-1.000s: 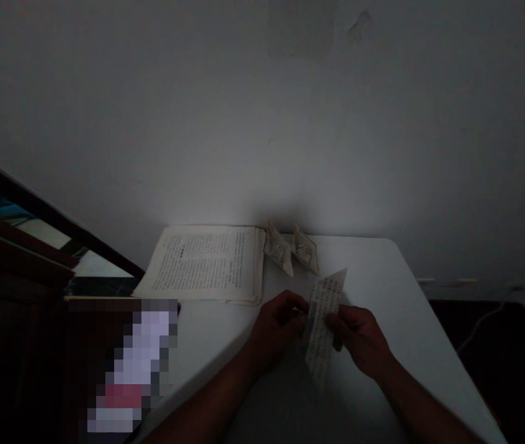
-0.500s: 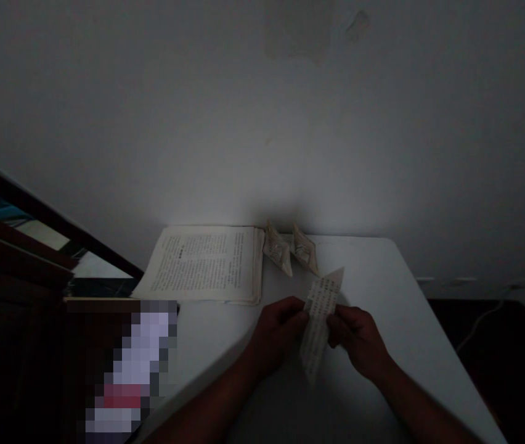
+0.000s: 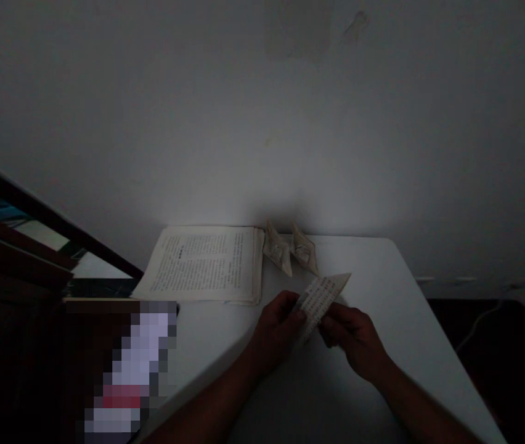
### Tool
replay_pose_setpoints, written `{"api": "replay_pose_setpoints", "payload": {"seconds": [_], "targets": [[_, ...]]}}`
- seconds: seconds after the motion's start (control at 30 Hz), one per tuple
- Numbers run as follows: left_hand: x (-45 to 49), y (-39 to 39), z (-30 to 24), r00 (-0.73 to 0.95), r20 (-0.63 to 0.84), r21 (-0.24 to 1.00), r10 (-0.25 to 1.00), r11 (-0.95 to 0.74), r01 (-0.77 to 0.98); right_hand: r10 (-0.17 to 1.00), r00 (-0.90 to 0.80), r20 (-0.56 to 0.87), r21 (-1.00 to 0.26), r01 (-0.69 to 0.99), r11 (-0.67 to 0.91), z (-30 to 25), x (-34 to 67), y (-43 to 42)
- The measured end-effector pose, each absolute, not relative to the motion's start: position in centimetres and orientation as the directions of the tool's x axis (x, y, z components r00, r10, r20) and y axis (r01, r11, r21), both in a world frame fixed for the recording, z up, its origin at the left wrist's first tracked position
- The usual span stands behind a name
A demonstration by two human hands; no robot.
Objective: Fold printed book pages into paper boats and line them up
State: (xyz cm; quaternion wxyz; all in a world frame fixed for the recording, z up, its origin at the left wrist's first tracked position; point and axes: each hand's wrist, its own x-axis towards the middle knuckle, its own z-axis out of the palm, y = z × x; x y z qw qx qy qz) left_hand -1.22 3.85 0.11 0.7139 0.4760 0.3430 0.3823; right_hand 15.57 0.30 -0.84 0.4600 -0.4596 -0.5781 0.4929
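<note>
A folded sheet of printed paper [image 3: 321, 301] with a pointed far end is held over the table, tilted up to the right. My left hand [image 3: 280, 327] pinches its left edge, thumb on top. On the opposite side, my right hand [image 3: 352, 336] has its fingers closed at the lower right edge; part of them is hidden behind the paper. Just beyond my hands stand two folded paper boats, the left paper boat [image 3: 278, 248] and the right paper boat [image 3: 304, 249], side by side near the wall.
A stack of printed pages [image 3: 202, 265] lies at the table's back left, against the wall [image 3: 198, 123]. The white table [image 3: 373, 265] ends in a rounded corner at the right. A pixelated patch [image 3: 128, 370] covers something at the lower left, near dark wooden furniture [image 3: 17, 259].
The folded paper has turned clockwise from nearly upright to a slant, its tip moving right, and its lower end is now mostly hidden. Both hands keep hold; the boats and pages are unmoved.
</note>
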Motion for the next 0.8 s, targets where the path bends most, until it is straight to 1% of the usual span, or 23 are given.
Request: {"api": "replay_pose_setpoints", "payload": {"seconds": [0.07, 0.2, 0.37, 0.47, 0.57, 0.67, 0.8], "targets": [[-1.2, 3.7, 0.1, 0.469, -0.088, 0.964, 0.879, 0.193, -0.182, 0.986, -0.14, 0.089, -0.987, 0.12, 0.107, -0.8, 15.6, 0.3], [-1.4, 3.1, 1.0, 0.474, -0.019, 0.998, 0.88, 0.044, -0.042, 0.987, -0.119, 0.109, -0.977, 0.17, 0.129, -0.5, 15.6, 0.4], [-1.5, 2.9, 1.9, 0.481, -0.035, 0.987, 0.876, -0.045, 0.155, 0.985, -0.126, 0.114, -0.971, 0.195, 0.137, -0.2, 15.5, 0.5], [-1.5, 2.9, 1.8, 0.475, -0.033, 0.975, 0.88, -0.077, 0.211, 0.985, -0.129, 0.113, -0.964, 0.225, 0.14, -0.1, 15.5, 0.6], [-1.6, 3.0, 1.6, 0.465, -0.01, 0.967, 0.886, -0.11, 0.231, 0.986, -0.118, 0.119, -0.948, 0.28, 0.148, 0.0, 15.4, 0.7], [-1.7, 3.0, 1.5, 0.442, 0.035, 0.954, 0.897, -0.161, 0.251, 0.987, -0.092, 0.13, -0.923, 0.352, 0.154, 0.0, 15.2, 0.8], [-1.6, 2.9, 1.3, 0.384, 0.118, 0.899, 0.916, -0.263, 0.351, 0.992, -0.024, 0.12, -0.876, 0.468, 0.117, -0.1, 15.0, 0.8]]}}
